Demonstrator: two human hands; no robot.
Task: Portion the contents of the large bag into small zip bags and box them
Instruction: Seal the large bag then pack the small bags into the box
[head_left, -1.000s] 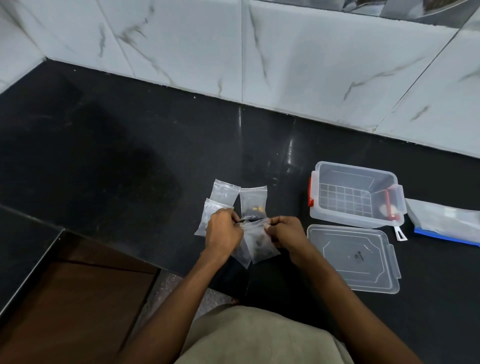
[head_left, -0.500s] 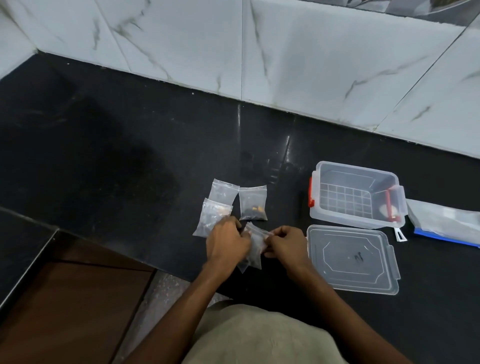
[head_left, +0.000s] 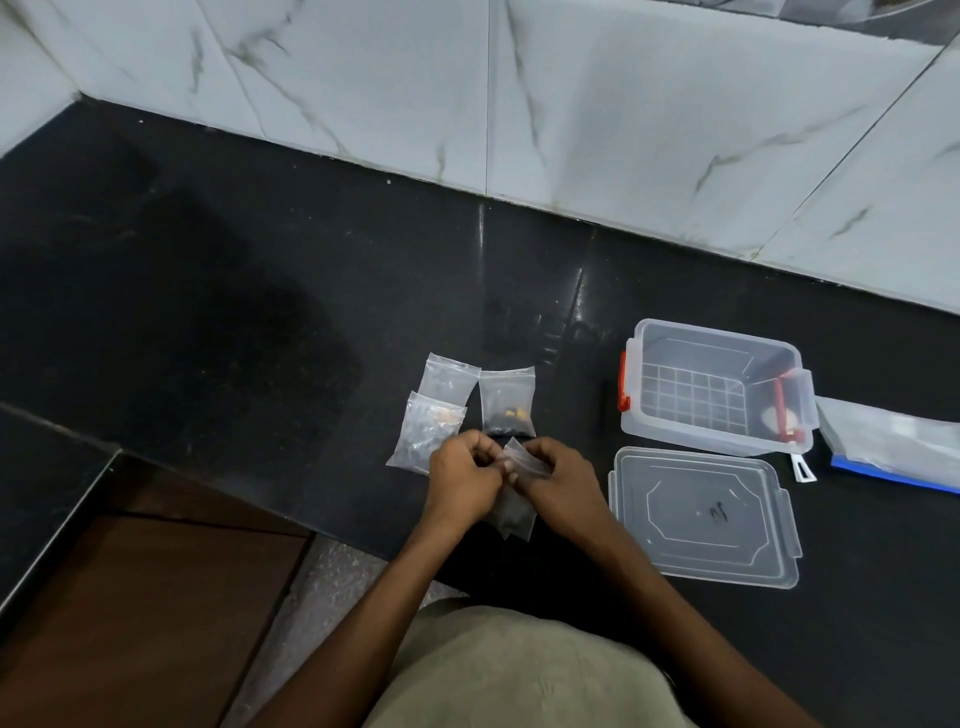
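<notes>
My left hand (head_left: 464, 475) and my right hand (head_left: 558, 480) pinch the top edge of a small clear zip bag (head_left: 515, 512) between them, just above the black counter's front edge. The bag hangs down and holds a few dark bits. Three more small zip bags lie on the counter behind my hands: one (head_left: 507, 400) with dark and yellow pieces, one (head_left: 449, 375) farther back, and one (head_left: 423, 428) at the left. A clear plastic box (head_left: 714, 387) with red latches stands open to the right. Its clear lid (head_left: 701, 512) lies flat in front of it.
The large clear bag (head_left: 888, 441) with a blue zip strip lies at the far right, partly out of frame. A white marble wall (head_left: 519, 104) runs along the back of the black counter (head_left: 234, 312). A lower brown surface (head_left: 135, 597) sits at front left.
Both hands have drawn closer together along the top edge of the small bag. The bag now hangs lower between them. The bags on the counter, the box and the lid have not moved.
</notes>
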